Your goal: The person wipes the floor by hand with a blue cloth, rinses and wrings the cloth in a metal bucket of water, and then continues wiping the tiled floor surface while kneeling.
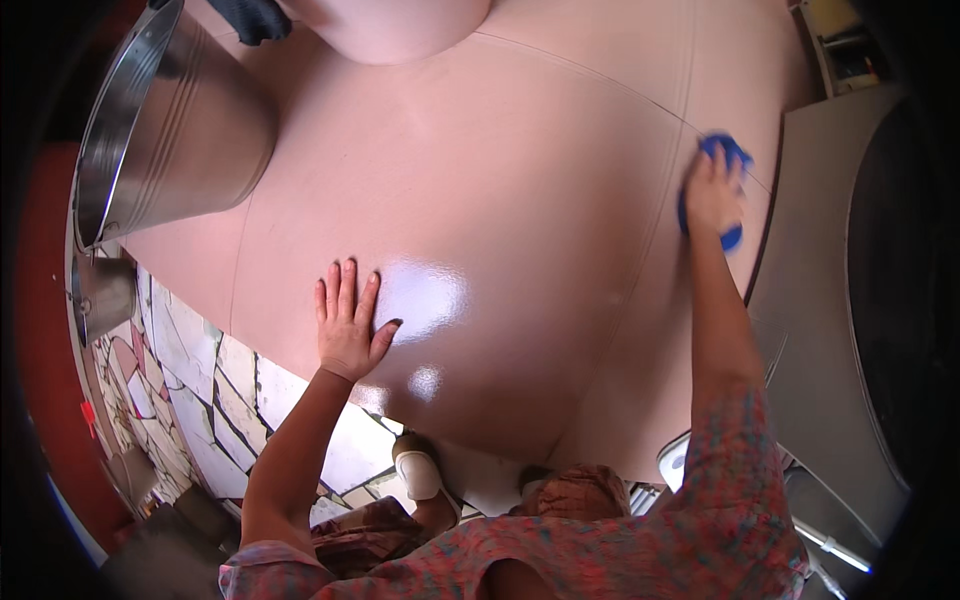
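A pink table covering (480, 187) spreads before me, with creases across it and a bright glare near its middle. My left hand (347, 326) lies flat on it at the left of the glare, fingers spread, holding nothing. At the far right, my right hand (712, 191) presses down on a blue cloth (724, 146), which shows beyond the fingertips and around the palm. That hand is slightly blurred, and whether its fingers grip the cloth is hard to see.
A large metal bucket (202, 135) stands at the upper left, a pink container (397, 26) at the top, with a dark cloth (259, 16) beside it. A grey surface (799, 225) adjoins the right edge. A smaller metal bucket (109, 296) is beyond the left edge, near the stone-patterned floor (180, 345).
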Action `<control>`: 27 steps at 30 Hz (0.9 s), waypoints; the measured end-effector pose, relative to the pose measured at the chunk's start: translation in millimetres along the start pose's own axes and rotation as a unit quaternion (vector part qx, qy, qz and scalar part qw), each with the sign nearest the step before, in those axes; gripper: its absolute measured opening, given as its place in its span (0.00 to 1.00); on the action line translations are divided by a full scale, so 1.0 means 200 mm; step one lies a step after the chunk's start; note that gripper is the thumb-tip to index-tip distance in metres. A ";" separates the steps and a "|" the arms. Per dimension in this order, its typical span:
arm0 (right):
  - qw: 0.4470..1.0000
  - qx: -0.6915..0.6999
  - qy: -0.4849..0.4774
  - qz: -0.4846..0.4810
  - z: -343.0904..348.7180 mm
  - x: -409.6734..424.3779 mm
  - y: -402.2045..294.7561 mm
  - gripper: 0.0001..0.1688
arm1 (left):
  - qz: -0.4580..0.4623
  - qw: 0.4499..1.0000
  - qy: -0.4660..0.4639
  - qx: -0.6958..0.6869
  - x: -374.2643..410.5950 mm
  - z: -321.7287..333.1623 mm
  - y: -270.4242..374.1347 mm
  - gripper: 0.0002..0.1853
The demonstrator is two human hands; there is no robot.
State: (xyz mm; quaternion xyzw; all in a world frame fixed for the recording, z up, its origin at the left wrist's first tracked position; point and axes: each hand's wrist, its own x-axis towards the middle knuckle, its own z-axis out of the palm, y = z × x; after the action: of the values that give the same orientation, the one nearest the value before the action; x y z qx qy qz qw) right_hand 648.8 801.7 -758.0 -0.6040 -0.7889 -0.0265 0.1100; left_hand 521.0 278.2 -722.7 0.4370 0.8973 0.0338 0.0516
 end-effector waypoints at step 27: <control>0.931 0.087 -0.039 -0.351 0.07 -0.83 -1.63 0.29 | -0.048 0.982 0.097 -0.153 -0.10 -0.01 -0.05 0.35</control>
State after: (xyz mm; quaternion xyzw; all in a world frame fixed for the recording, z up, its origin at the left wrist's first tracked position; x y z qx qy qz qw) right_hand 375.1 559.4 -776.6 -0.2767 -0.9536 0.0286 0.1151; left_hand 524.7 256.1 -719.6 0.3751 0.9022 0.2104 0.0320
